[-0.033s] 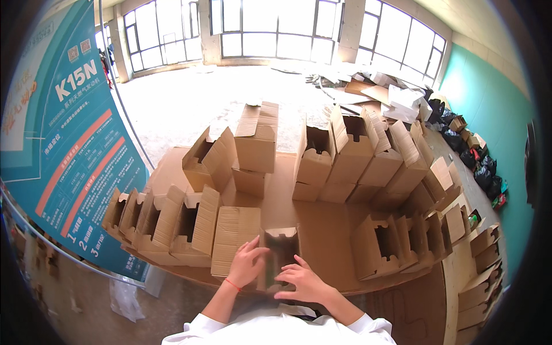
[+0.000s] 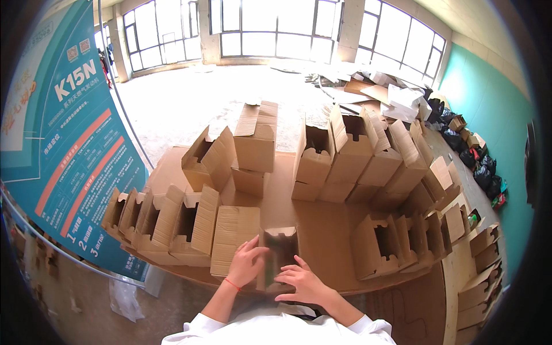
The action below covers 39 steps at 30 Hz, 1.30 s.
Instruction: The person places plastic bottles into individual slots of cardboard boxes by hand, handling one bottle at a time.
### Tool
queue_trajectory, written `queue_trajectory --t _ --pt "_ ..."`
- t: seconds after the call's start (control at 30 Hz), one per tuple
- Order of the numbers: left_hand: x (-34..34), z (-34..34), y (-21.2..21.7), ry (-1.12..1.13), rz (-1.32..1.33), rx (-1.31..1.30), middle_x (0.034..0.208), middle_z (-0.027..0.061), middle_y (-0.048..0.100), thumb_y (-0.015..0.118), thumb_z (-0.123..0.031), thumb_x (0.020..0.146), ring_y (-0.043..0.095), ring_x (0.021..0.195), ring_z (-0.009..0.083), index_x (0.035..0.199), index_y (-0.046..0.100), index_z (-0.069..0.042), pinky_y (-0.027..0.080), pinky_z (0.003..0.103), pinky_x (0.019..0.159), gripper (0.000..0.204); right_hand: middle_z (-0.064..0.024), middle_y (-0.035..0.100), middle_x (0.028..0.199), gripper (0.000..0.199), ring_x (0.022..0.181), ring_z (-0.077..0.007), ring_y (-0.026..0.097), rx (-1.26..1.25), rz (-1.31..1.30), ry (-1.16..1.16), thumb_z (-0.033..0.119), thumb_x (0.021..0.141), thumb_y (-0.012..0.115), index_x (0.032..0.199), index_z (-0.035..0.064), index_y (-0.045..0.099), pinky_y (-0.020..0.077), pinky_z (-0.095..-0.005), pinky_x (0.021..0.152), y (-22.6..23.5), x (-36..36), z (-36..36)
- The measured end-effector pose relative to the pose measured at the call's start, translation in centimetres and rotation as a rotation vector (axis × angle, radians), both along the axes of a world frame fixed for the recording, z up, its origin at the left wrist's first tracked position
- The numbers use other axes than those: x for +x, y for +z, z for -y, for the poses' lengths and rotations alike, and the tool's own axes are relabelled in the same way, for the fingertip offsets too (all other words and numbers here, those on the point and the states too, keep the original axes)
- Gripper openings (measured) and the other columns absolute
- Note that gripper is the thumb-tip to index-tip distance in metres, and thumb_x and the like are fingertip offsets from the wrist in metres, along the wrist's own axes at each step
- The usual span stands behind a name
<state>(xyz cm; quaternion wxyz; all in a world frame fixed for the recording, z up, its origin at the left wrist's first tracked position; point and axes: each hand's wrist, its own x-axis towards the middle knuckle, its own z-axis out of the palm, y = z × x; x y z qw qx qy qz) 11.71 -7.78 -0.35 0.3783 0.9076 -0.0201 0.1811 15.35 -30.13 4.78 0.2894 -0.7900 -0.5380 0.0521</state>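
The left hand (image 2: pixel 247 264) and right hand (image 2: pixel 305 282) are flanking a box (image 2: pixel 280 232) at lower centre, grips loosely spread, nothing visibly held, its top not yet shut, like most other boxes (image 2: pixel 365 248) lining the bench (image 2: pixel 325 230).

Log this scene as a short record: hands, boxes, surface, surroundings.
Left hand: fingers spread, at the left side of the open box; contact unclear
Right hand: fingers spread, at the box's near right
Box contents: too dark and blurred to tell
Left of it: closed box, then a row of open boxes
Right: another open row
Far right: stacked boxes
Surface: brown cardboard
Surroundings: blue banner, windows, black bags by a teal wall
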Motion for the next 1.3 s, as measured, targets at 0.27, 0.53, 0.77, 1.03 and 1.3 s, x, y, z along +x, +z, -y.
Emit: queue_trajectory --t 0.27,0.53,0.77,1.03,1.3 --pt "-1.7 2.9 2.0 -0.275 -0.171 0.401 0.148 0.0154 0.037 0.066 -0.056 0.078 0.034 0.139 0.0260 0.143 0.038 -0.004 0.019 0.046 0.116 0.088 -0.0192 0.049 0.135 0.057 0.127 -0.0360 0.046 0.299 -0.011 -0.426 0.001 0.077 0.062 0.132 0.0037 0.050 0.0411 -0.0411 0.105 -4.5 -1.2 -2.0" --pt "-1.4 3.3 2.5 -0.335 -0.252 0.630 0.149 0.0129 0.036 0.065 -0.065 0.072 0.032 0.139 0.0232 0.144 0.037 -0.008 0.013 0.047 0.118 0.097 -0.0177 0.060 0.121 0.027 0.118 -0.0350 0.052 0.380 0.143 -0.614 0.008 0.083 0.059 0.109 -0.0010 0.064 0.0411 -0.0436 0.102 -3.5 5.5 -4.4" --pt "-1.3 3.6 2.5 -0.381 -0.311 0.615 0.148 0.0117 0.038 0.067 -0.064 0.070 0.033 0.139 0.0225 0.145 0.038 -0.010 0.012 0.049 0.117 0.097 -0.0184 0.059 0.123 0.041 0.122 -0.0366 0.049 0.056 0.065 -0.499 0.013 0.084 0.061 0.122 -0.0014 0.056 0.0347 -0.0449 0.108 -11.7 8.0 -5.3" --pt "-1.4 3.8 2.7 -0.381 -0.278 0.660 0.149 0.0120 0.037 0.069 -0.062 0.070 0.032 0.139 0.0224 0.144 0.041 -0.012 0.011 0.051 0.117 0.093 -0.0198 0.041 0.143 0.066 0.134 -0.0284 0.040 0.370 -0.503 -0.766 0.020 0.089 0.062 0.144 0.0015 0.032 0.0338 -0.0362 0.109 -11.7 4.2 -3.1" --pt "-1.8 4.4 2.9 -0.335 -0.315 0.693 0.151 0.0171 0.032 0.062 -0.065 0.076 0.029 0.141 0.0292 0.145 0.037 -0.011 0.010 0.052 0.116 0.091 -0.0214 0.031 0.151 0.078 0.138 -0.0294 0.033 0.464 -1.134 -0.585 0.033 0.091 0.061 0.150 0.0008 0.021 0.0310 -0.0368 0.111 -14.6 2.6 -1.5"
